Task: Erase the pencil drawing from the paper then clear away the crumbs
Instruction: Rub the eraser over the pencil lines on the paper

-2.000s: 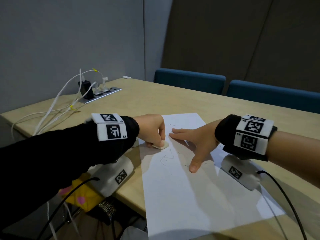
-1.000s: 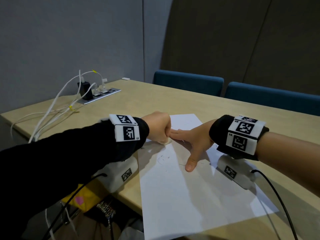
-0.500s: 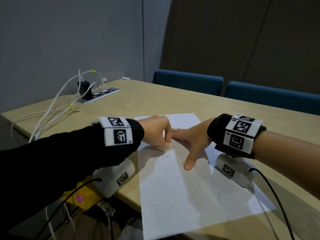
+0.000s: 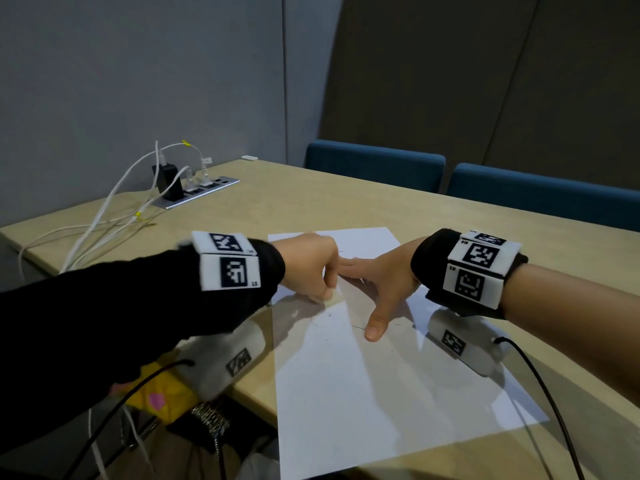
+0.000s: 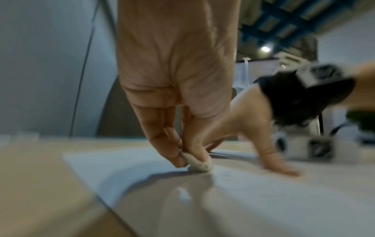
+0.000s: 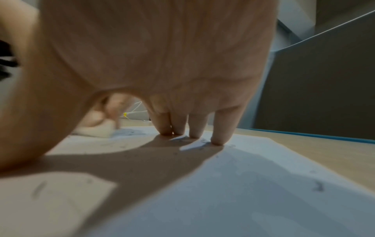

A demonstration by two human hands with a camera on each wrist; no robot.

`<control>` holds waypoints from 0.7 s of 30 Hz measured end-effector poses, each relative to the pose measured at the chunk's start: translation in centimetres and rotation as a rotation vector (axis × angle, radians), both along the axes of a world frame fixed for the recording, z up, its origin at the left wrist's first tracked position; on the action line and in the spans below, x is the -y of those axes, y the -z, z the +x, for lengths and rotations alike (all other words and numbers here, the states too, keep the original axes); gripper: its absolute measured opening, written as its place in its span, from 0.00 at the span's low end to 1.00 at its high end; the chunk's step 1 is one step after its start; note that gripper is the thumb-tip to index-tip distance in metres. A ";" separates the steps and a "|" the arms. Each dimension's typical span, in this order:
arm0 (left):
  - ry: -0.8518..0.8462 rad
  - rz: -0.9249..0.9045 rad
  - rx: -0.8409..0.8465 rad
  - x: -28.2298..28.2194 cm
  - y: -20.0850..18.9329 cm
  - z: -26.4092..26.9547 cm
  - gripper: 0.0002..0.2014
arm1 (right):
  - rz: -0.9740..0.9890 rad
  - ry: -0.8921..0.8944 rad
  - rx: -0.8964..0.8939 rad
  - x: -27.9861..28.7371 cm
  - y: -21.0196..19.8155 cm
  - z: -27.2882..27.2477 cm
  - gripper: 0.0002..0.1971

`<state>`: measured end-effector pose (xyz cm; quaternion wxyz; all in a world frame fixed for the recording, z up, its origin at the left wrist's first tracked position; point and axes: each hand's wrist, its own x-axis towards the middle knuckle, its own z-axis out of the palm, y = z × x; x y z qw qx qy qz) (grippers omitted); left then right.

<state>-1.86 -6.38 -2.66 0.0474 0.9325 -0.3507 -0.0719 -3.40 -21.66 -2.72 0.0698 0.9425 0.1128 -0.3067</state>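
A white sheet of paper (image 4: 363, 393) lies on the wooden table, with faint pencil lines (image 4: 322, 318) left near its middle. My left hand (image 4: 308, 266) pinches a small white eraser (image 5: 198, 163) between thumb and fingers and presses it onto the paper. My right hand (image 4: 377, 278) lies flat on the sheet just right of the eraser, fingers (image 6: 194, 126) straight and thumb spread toward me. In the right wrist view, dark eraser crumbs (image 6: 202, 141) lie on the paper by the fingertips, and the eraser (image 6: 101, 130) shows beyond the thumb.
A power strip (image 4: 195, 190) with a black charger and white cables (image 4: 104, 216) sits at the table's far left. Two blue chairs (image 4: 374, 164) stand behind the far edge. A yellow item (image 4: 162, 396) lies below the table's near left edge.
My left hand has rubbed the eraser back and forth over the drawing; several pencil lines have faded. The right hand has stayed flat on the paper.
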 end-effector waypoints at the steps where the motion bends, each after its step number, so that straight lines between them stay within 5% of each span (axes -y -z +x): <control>1: -0.021 -0.014 0.030 0.0 -0.1 0.4 0.07 | -0.003 0.004 0.002 0.0 -0.1 -0.1 0.59; 9: -0.022 -0.082 -0.149 -1.0 0.4 -0.4 0.03 | 0.008 0.005 -0.011 0.2 0.1 0.1 0.60; 13: -0.059 -0.044 -0.001 -0.3 -0.3 0.5 0.05 | 0.005 0.014 -0.004 0.1 -0.1 -0.1 0.59; 21: -0.021 -0.017 -0.075 -0.3 0.0 -0.4 0.03 | 0.015 0.005 -0.009 0.2 0.5 0.5 0.63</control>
